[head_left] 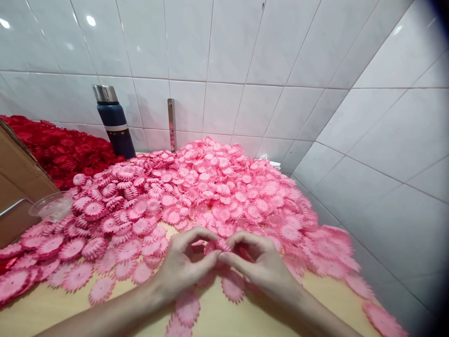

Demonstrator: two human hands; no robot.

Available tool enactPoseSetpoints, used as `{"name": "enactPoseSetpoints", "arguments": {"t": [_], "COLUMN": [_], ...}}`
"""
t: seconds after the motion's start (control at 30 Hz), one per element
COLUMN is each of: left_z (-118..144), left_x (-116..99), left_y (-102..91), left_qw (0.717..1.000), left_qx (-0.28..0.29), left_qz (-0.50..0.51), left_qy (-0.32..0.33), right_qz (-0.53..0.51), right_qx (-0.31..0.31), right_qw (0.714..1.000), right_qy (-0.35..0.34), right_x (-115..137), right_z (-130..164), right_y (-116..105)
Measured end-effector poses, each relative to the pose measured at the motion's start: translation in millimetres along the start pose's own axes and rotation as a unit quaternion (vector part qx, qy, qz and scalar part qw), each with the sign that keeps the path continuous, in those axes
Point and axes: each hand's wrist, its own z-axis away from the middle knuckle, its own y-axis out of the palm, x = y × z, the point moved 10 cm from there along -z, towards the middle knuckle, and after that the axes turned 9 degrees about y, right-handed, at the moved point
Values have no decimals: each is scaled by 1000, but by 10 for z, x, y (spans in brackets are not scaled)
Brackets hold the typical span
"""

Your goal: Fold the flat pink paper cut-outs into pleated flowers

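My left hand [189,264] and my right hand [261,262] meet at the front middle of the table, thumbs nearly touching. Between their fingertips they pinch a small pink scalloped petal disc [223,245], partly hidden by the fingers. Its edge looks curled or fluted. Just below the hands lies a flat pink disc [233,286] with a toothed rim. Two more overlap on the table to the left of it, the upper disc [187,307] being paler. Behind my hands rises a large heap of pink discs [224,187].
A dark blue bottle [117,126] stands upright against the tiled wall [224,51]. Dark red discs [70,152] are piled at the left, behind a cardboard box [24,182]. A clear plastic dish [52,206] sits beside the box. A metal strip [171,124] is at the wall.
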Motion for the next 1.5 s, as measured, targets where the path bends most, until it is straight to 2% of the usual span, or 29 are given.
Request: {"name": "enactPoseSetpoints", "arguments": {"t": [0.13, 0.27, 0.43, 0.6, 0.83, 0.97, 1.1, 1.2, 1.33, 1.5], "left_z": [8, 21, 12, 36, 62, 59, 60, 79, 130, 131], "left_x": [18, 10, -27, -127, -157, -137, -102, -216, -462, -559], "left_y": [67, 126, 117, 119, 118, 101, 25, -26, -9, -6], "left_qw": [998, 994, 996, 994, 990, 991, 993, 983, 945, 935], "left_qx": [32, 55, 53, 65, 65, 58, 18, -9, -16, -30], "left_qz": [49, 78, 58, -9, -59, -63, -55, -88, -176, -163], "left_qy": [20, 45, 50, 91, 110, 106, 103, 163, 274, 314], "right_qz": [-72, -87, -83, -53, -8, -16, -40, -62, -85, -113], "right_qx": [-12, -6, 19, 16, -9, -7, -1, -10, -27, -68], "right_qw": [997, 996, 996, 998, 997, 998, 999, 997, 994, 988], "right_qy": [-12, -25, -7, -35, -82, -54, -28, -34, -56, -78], "right_x": [-11, 5, -19, 2, 82, 67, 26, 29, 65, 86], "right_z": [-67, -63, -9, -6, 15, 30, 17, -10, -39, -44], "right_y": [-105, -107, 11, 19, -7, 14, 22, -20, -79, -111]}}
